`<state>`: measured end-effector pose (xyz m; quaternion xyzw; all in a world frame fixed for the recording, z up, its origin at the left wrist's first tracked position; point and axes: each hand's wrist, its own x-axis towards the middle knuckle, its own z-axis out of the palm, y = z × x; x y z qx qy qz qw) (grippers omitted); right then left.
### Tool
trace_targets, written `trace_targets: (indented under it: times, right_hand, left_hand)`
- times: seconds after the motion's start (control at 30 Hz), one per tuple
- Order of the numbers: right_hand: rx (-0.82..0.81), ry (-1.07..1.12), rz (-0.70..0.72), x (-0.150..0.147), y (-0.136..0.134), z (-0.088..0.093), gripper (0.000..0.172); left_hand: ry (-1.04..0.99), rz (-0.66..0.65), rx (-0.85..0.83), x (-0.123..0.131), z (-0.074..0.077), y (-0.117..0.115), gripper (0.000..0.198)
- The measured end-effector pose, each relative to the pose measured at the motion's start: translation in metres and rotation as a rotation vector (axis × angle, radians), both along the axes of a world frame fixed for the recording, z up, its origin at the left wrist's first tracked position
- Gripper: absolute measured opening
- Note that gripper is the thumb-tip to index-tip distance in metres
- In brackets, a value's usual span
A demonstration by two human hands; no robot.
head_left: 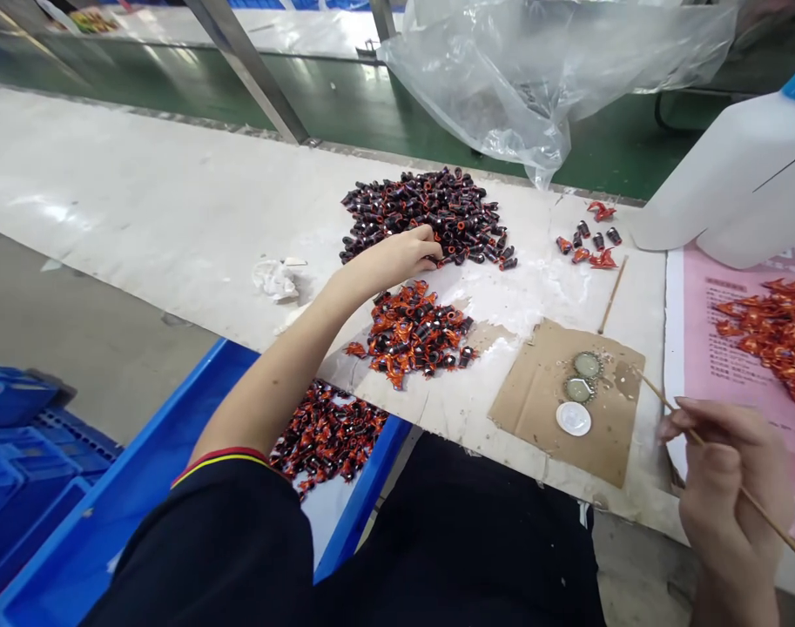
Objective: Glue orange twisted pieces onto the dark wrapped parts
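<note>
My left hand [402, 253] reaches to the near edge of a big pile of small dark cylindrical parts [429, 213], fingers curled and pinched at a piece there. Just below it lies a smaller pile of orange-and-black parts [418, 335]. My right hand [724, 475] is at the lower right, fingers closed on a thin wooden stick [671, 409] whose tip points toward a cardboard piece [541, 396]. On the cardboard sit two glue-filled bottle caps [583, 376] and a white cap [573, 419].
A blue crate [155, 470] at my left lap holds more orange parts [325, 435]. A few loose parts [586, 244] and another stick [611, 294] lie right of the dark pile. A white jug [737, 178], pink sheet with orange pieces [772, 331], and plastic bag [541, 70] are behind and to the right.
</note>
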<state>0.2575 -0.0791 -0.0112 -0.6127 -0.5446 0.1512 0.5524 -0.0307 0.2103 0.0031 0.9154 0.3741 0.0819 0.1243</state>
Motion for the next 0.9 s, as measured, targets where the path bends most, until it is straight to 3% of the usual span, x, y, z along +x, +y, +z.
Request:
trace_targets:
  times: [0.1, 0.17, 0.27, 0.37, 0.43, 0.6, 0.8, 0.9]
  right_hand:
    - [0.089, 0.055, -0.074, -0.009, 0.001, 0.006, 0.027]
    - [0.147, 0.072, -0.117, -0.015, 0.002, 0.007, 0.031]
    - [0.157, 0.095, -0.088, -0.020, 0.000, 0.000, 0.027]
    - [0.111, 0.105, -0.015, -0.021, -0.003, -0.009, 0.025]
    - [0.087, 0.079, 0.007, -0.021, -0.004, -0.015, 0.022]
    - [0.129, 0.136, -0.042, -0.023, -0.004, -0.018, 0.020]
    - [0.179, 0.526, -0.249, -0.031, 0.004, -0.007, 0.015]
    - [0.152, 0.671, -0.302, -0.031, 0.008, -0.004, 0.013]
  left_hand:
    - [-0.131, 0.022, 0.028, -0.002, 0.003, -0.020, 0.007]
    - [-0.330, 0.065, 0.035, -0.001, 0.007, -0.044, 0.001]
    - [-0.667, 0.042, -0.099, 0.007, 0.010, -0.090, 0.009]
    - [-0.837, -0.078, -0.238, 0.019, 0.007, -0.131, 0.005]
    - [-0.893, -0.063, -0.372, 0.027, 0.003, -0.150, 0.004]
    - [-1.071, -0.020, -0.597, 0.046, -0.010, -0.177, 0.025]
    - [-1.141, 0.070, -0.657, 0.073, -0.022, -0.203, 0.018]
    - [-1.213, 0.086, -0.829, 0.083, -0.026, -0.213, 0.029]
